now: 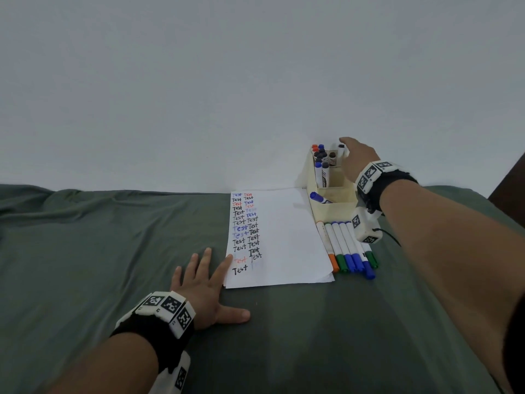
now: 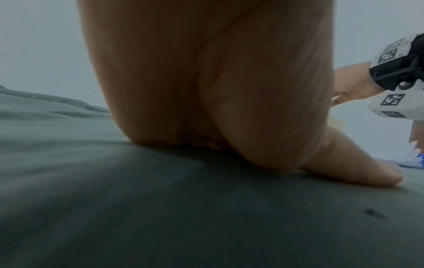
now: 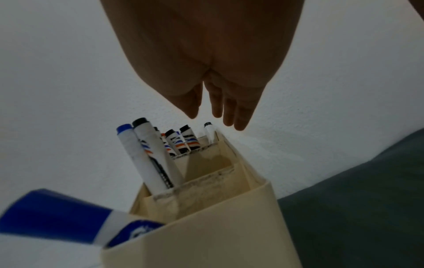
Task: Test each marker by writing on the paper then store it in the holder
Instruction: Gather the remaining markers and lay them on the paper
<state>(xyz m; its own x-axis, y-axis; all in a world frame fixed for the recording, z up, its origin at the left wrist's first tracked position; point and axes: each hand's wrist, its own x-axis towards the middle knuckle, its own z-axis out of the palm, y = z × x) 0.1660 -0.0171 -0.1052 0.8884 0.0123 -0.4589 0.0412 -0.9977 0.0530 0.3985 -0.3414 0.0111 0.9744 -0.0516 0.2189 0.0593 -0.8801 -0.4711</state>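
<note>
My right hand (image 1: pixel 355 155) hovers over the back compartment of the cream holder (image 1: pixel 335 211), fingers straight (image 3: pixel 238 119) and holding nothing. Just below the fingertips a white marker with a black cap (image 3: pixel 208 130) stands in the back right corner (image 1: pixel 341 150). Several capped markers fill the back compartment, two stand in the middle one (image 1: pixel 322 173), and a blue-capped marker (image 1: pixel 319 198) leans out of the front one. My left hand (image 1: pixel 204 280) lies flat on the cloth, index fingertip on the left edge of the paper (image 1: pixel 284 237), which bears columns of "Test". Several markers (image 1: pixel 349 251) lie in a row right of the paper.
A green cloth (image 1: pixel 113 237) covers the surface, rumpled at the far left. The holder (image 3: pixel 206 235) stands against a white wall (image 1: pixel 199 95). A dark brown object (image 1: pixel 508 180) shows at the right edge.
</note>
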